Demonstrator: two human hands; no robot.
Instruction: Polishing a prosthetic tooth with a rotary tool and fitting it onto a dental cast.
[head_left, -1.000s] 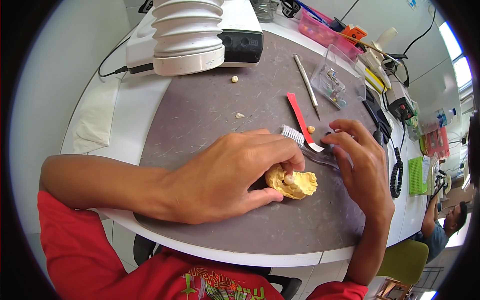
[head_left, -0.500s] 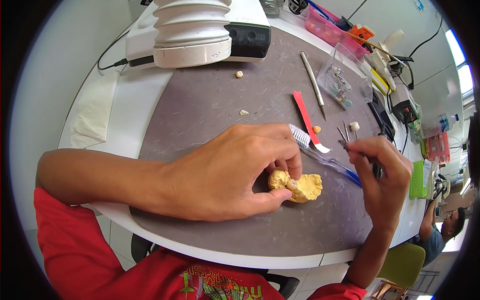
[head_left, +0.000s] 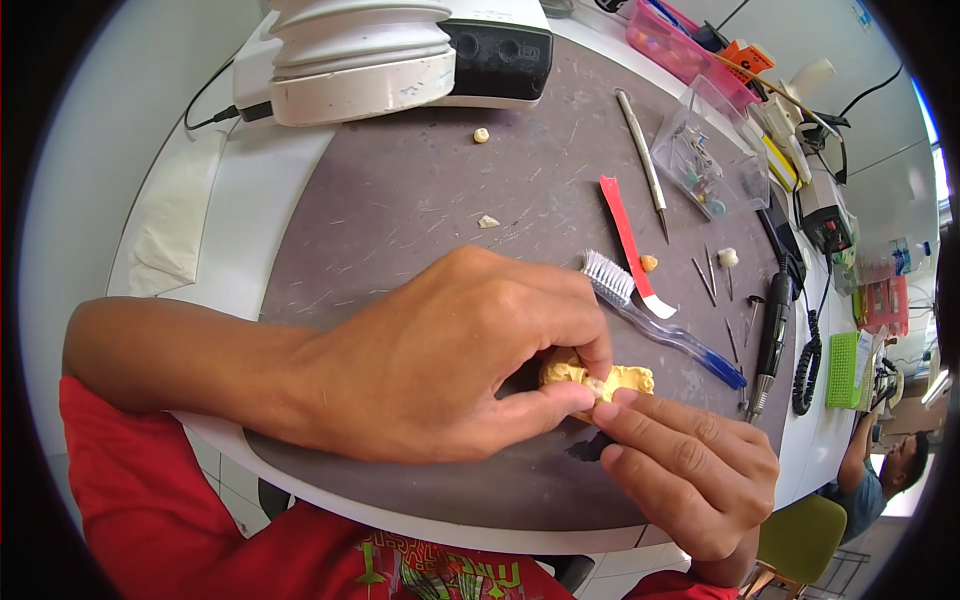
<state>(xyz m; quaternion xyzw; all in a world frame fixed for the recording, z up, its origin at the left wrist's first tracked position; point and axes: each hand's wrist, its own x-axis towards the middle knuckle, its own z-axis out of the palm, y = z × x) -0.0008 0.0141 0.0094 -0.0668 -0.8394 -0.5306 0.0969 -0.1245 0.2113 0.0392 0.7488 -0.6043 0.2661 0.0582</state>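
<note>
My left hand (head_left: 460,360) is closed around the yellow dental cast (head_left: 628,382), thumb and forefinger at a small pale crown (head_left: 595,390) on it. My right hand (head_left: 700,480) has its fingertips pressed against the same cast and crown from the lower right; its thumb is hidden. Just beyond lie a clear-and-blue toothbrush (head_left: 680,345), a red strip (head_left: 622,225) with a white end and a small orange-yellow piece (head_left: 648,263). To their right are several thin burs (head_left: 710,270), a white piece (head_left: 728,257) and a black handpiece (head_left: 773,340).
A white machine with a ribbed hose (head_left: 360,80) stands at the back. A pointed tool (head_left: 640,150), clear box (head_left: 715,150), pink basket (head_left: 670,50) and green basket (head_left: 848,370) line the right. White cloth (head_left: 175,210) lies left. A co-worker (head_left: 870,480) sits at far right.
My right hand has come down and left from the burs and handpiece onto the cast, uncovering those tools. My left hand still holds the cast, its thumb and forefinger at the crown.
</note>
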